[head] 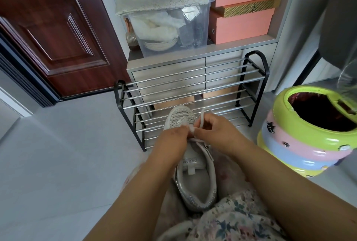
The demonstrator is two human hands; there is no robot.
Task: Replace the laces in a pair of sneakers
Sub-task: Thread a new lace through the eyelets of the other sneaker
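Two hands work at the sneaker (195, 180) on the lap: left hand (172, 142) pinches the lace (201, 122) at twelve o'clock, right hand (220, 130) grips its loop. Slack fingers could let the knot slip.

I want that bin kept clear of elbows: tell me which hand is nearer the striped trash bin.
Right. The right hand pinches the lace beside the striped trash bin; the left hand is beyond it, over the sneaker.
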